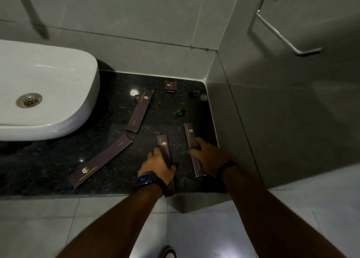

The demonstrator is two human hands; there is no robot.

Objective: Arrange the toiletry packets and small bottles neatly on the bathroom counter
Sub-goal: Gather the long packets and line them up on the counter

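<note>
Several long dark-brown toiletry packets lie scattered on the black granite counter (48, 166). My left hand (157, 163) grips one long packet (163, 143) near the front edge. My right hand (208, 154) holds another long packet (190, 133) close to the counter's right edge. A large packet (101, 161) lies diagonally at the front left. Two overlapping packets (139, 111) rest in the middle. A small square packet (170, 86) sits at the back. A small green bottle (178, 113) lies on its side, and a dark bottle (193, 93) is near the back right corner.
A white basin (58, 102) with a metal drain (29, 100) takes up the counter's left side. Grey tiled walls close in the back and right. A metal towel rail (280, 35) hangs on the right wall. The tiled floor lies below the counter's front edge.
</note>
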